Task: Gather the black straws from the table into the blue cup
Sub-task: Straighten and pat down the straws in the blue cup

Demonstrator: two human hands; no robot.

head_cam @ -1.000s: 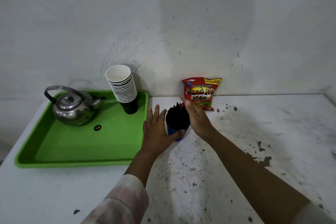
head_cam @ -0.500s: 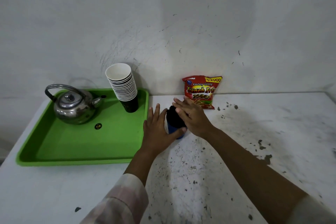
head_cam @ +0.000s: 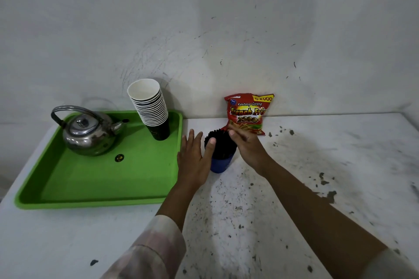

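**A:** What has changed since half a second ago?

**B:** The right hand (head_cam: 246, 146), which lay over the top of the black straws (head_cam: 221, 145), has drawn back to their right side, so the bundle's top shows again. The left hand (head_cam: 192, 158) has stayed put against the left of the bundle.

**A:** How do the hands sit on the straws?

**B:** The left hand is flat, fingers straight and pointing away from the person, thumb pressed against the straws' near face. The right hand's fingers are blurred where they meet the top right of the bundle; they look loosely extended against it, but whether any curl round a straw I cannot tell.

**A:** And where are the straws?

**B:** Packed upright in the blue cup (head_cam: 220, 164), fanned out above its rim. The cup stands on the white, paint-flecked table (head_cam: 317, 165), between the two hands.

**A:** What lies around them?

**B:** Just behind, a red French fries snack packet (head_cam: 248, 112) leans on the wall (head_cam: 204, 29). To the left, a green tray (head_cam: 90, 188) carries a steel kettle (head_cam: 87, 133) and a leaning stack of paper cups (head_cam: 149, 106). A pale sleeve (head_cam: 149, 251) covers the left forearm.
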